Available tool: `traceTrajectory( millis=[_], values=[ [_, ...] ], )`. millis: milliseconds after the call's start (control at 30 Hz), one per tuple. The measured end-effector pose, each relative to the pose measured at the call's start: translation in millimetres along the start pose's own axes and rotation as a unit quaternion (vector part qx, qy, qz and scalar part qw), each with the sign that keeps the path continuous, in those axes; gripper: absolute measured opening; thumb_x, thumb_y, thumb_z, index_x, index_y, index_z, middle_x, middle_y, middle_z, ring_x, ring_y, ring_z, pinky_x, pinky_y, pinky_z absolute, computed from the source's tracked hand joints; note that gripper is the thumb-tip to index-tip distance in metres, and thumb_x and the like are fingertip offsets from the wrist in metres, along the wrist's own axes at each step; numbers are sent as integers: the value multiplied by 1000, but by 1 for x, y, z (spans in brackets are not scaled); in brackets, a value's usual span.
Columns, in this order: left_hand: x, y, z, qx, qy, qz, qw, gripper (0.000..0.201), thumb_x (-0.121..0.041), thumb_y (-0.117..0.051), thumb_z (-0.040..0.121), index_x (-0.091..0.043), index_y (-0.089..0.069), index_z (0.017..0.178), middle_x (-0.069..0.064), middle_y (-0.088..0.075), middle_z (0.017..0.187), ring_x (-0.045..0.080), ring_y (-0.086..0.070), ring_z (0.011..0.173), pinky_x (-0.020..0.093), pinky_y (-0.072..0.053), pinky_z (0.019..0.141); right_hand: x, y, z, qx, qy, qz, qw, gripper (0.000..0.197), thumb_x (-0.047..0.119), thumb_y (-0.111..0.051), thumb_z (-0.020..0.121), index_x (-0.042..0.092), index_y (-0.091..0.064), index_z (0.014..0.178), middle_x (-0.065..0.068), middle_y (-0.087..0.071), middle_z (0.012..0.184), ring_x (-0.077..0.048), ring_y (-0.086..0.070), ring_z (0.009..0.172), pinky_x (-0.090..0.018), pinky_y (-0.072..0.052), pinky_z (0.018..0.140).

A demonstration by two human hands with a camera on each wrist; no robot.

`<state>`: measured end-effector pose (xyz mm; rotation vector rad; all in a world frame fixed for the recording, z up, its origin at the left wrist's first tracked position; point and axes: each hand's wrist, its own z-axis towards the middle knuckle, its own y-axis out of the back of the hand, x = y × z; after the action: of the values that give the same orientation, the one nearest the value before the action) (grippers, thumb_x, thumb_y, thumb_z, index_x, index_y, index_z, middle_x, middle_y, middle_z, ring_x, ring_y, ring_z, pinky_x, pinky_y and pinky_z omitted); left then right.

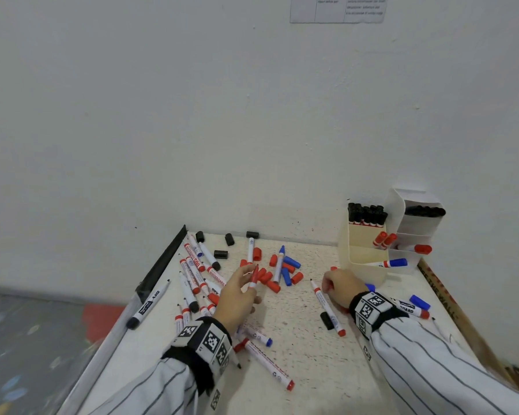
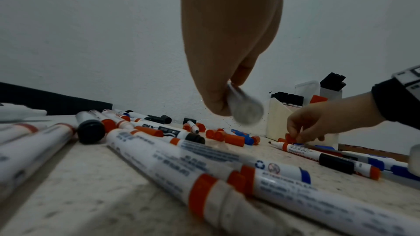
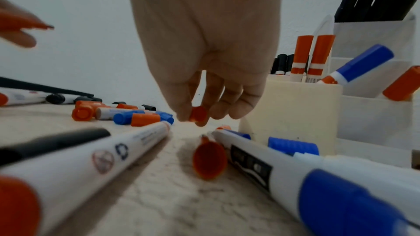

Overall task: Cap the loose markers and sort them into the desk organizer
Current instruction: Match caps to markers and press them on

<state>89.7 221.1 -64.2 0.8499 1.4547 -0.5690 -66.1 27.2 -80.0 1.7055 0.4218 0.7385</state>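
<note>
My left hand pinches an uncapped red marker, lifted off the table with its tip pointing away from me. The left wrist view shows that marker end-on and blurred under the left hand. My right hand is down at the table next to the cream desk organizer. In the right wrist view, the right hand pinches a red cap just above the tabletop. The organizer's compartments hold capped black, red and blue markers.
Several loose markers lie at the left, and red and blue caps are piled mid-table. Black caps sit near the wall. An uncapped red marker and a black cap lie between my hands. A black strip lines the left table edge.
</note>
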Motion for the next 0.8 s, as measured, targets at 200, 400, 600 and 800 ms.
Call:
traceTrajectory(
  millis=[200,400,600,800],
  values=[
    [6,4,0,12,26,2,1000,46,-6,-54,90,-20,-45,133,-1,-52,107,17,-61,87,21,-52,68,16,15,-6,-90,46,162,982,26,4,-48,90,19,-50,111,5,-50,86,-10,-47,76,-21,-36,70],
    [5,0,-8,35,46,-21,998,34,-12,-52,94,-16,-50,128,4,-60,109,15,-62,61,23,-53,54,46,24,-20,-125,102,281,946,16,3,-53,86,19,-52,90,1,-57,86,-7,-48,62,-9,-38,57],
    [6,-5,-9,27,48,28,998,33,-20,-51,95,-17,-51,128,2,-67,96,11,-52,52,19,-43,44,62,23,-26,-78,97,267,956,15,8,-53,88,19,-49,97,2,-54,85,-11,-47,67,-14,-38,59],
    [6,-5,-9,8,18,84,996,22,-36,-53,92,-19,-59,104,1,-62,77,7,-43,48,16,-38,44,44,12,-27,-20,2,271,962,14,11,-57,89,21,-53,97,3,-51,73,-8,-46,62,-16,-41,58]
  ],
)
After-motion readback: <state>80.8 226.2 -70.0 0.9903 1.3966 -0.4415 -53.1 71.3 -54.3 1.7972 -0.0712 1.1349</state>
